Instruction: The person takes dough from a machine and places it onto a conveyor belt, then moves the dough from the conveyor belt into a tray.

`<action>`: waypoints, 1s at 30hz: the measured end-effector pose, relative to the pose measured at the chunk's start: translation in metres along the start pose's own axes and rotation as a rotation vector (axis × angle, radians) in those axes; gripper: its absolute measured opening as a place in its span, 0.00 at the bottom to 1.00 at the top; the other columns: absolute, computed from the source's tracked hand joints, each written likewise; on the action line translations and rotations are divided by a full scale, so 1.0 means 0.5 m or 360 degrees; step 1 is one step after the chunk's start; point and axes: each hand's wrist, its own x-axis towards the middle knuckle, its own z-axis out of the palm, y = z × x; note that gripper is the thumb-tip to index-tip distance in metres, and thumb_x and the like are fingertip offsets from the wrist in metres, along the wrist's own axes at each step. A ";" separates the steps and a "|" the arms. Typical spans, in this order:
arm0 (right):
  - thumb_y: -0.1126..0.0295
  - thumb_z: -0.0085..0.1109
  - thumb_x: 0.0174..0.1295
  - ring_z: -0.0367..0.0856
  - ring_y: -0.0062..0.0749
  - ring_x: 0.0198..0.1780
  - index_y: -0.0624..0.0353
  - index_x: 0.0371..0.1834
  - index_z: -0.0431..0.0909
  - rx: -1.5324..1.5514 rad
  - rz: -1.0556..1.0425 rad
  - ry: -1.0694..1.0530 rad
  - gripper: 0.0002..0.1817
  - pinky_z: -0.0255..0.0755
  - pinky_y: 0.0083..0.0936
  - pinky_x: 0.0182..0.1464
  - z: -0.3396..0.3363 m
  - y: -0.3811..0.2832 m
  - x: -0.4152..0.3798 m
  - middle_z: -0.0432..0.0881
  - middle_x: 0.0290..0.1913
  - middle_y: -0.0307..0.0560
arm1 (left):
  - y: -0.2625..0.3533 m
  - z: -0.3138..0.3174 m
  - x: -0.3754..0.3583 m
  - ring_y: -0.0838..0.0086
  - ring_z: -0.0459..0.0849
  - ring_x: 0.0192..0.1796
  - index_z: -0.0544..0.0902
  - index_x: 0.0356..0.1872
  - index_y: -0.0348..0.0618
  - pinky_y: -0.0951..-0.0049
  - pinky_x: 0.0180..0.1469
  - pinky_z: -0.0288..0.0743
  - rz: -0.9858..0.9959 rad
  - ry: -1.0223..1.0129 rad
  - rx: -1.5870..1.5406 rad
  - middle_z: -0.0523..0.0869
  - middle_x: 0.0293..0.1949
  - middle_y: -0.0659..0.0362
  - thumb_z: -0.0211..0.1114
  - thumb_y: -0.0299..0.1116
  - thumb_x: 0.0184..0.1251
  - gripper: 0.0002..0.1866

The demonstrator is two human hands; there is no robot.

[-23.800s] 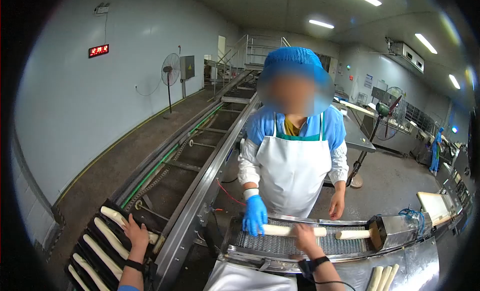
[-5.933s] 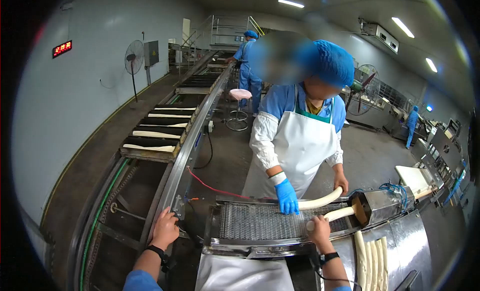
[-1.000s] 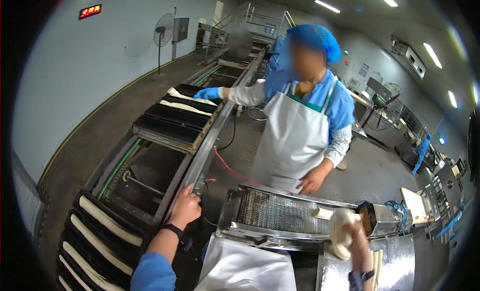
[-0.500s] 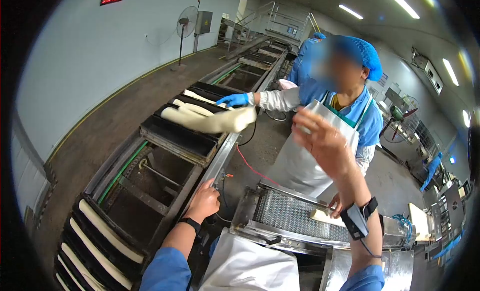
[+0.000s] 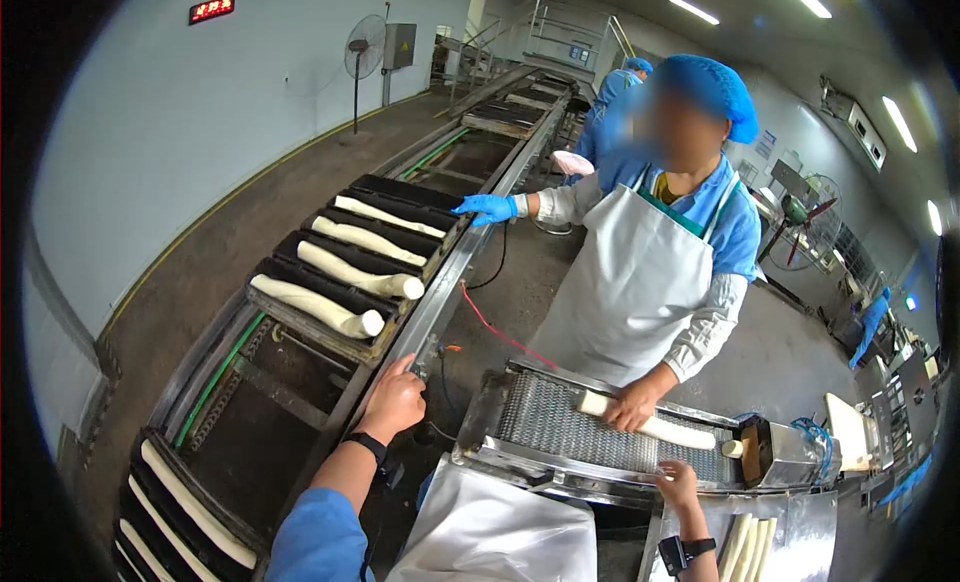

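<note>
My left hand [image 5: 396, 400] rests at the metal side rail [image 5: 440, 287] of the long conveyor, fingers curled against it. Down at the near edge of the mesh belt [image 5: 540, 417], my right hand [image 5: 679, 484] has loosely bent fingers and nothing visible in them. Close to it on the belt lie a long pale dough roll [image 5: 675, 432], held by a co-worker's bare hand [image 5: 630, 406], and a short dough piece [image 5: 732, 449]. Several dough rolls, including a twisted dough roll [image 5: 315, 306], lie in the black grooved tray [image 5: 288, 250] beyond my left hand.
A co-worker in a white apron [image 5: 620, 282] stands across the mesh belt, a blue-gloved hand [image 5: 487, 209] at the tray's far side. More dough rolls [image 5: 752, 547] lie on the metal table [image 5: 805, 532] at lower right. Another filled tray [image 5: 160, 492] sits at lower left.
The blurred dough above the tray now lies in its grooves. My right hand has dropped from raised to the mesh belt's edge. The tray has shifted toward me; the co-worker's bare hand moved left.
</note>
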 end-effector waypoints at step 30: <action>0.71 0.80 0.40 0.66 0.60 0.76 0.52 0.74 0.70 -0.1417 -0.0050 0.0267 0.50 0.74 0.57 0.63 -0.046 0.032 0.092 0.60 0.82 0.41 | -0.068 -0.133 -0.146 0.48 0.64 0.75 0.69 0.73 0.40 0.55 0.74 0.64 -0.1890 0.0855 -0.1009 0.61 0.75 0.39 0.74 0.32 0.56 0.40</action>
